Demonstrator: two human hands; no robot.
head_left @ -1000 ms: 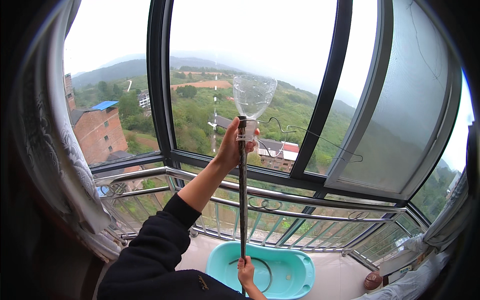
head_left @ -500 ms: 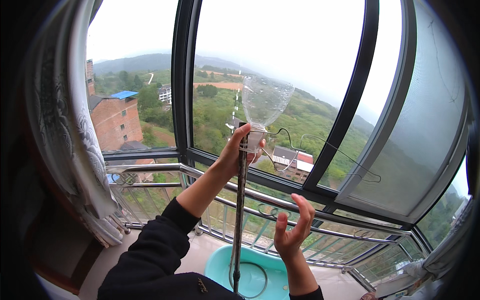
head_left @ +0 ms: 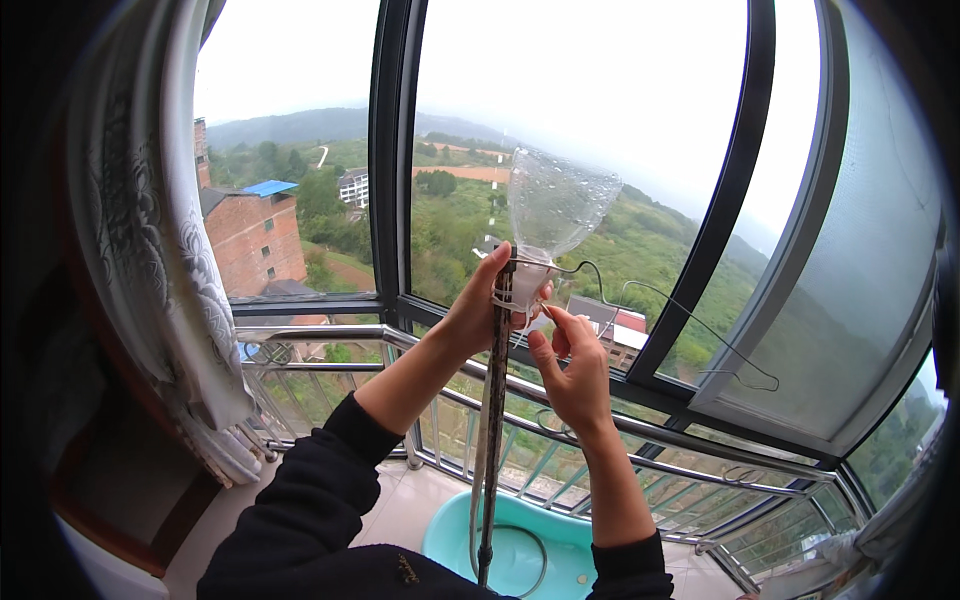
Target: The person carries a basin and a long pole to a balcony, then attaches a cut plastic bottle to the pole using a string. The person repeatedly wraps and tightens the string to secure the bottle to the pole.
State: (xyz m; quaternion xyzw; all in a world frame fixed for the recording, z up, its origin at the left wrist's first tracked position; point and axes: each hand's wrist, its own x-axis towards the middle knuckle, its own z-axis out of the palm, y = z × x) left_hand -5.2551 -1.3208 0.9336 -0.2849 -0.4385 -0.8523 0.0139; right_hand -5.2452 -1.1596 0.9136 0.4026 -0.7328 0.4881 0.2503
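Clear plastic bottle (head_left: pixel 562 205), neck down at the top of a dark pole (head_left: pixel 497 400), before the balcony window (head_left: pixel 392 180).
Left hand (head_left: pixel 480 305) is wrapped round the pole and the bottle's neck; the right hand (head_left: pixel 580 375) has thumb and fingers close together beside it, pinching what I can't tell. I count one bottle, one pole and one turquoise tub (head_left: pixel 445 540) on the pale tiled floor (head_left: pixel 395 510) by the metal railing (head_left: pixel 300 332). Lettering on the dark top (head_left: pixel 310 500) is too small to read.

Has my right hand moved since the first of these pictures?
Yes, upward: judged against the metal railing, your right hand rose from below it in view to mostly above its top bar.
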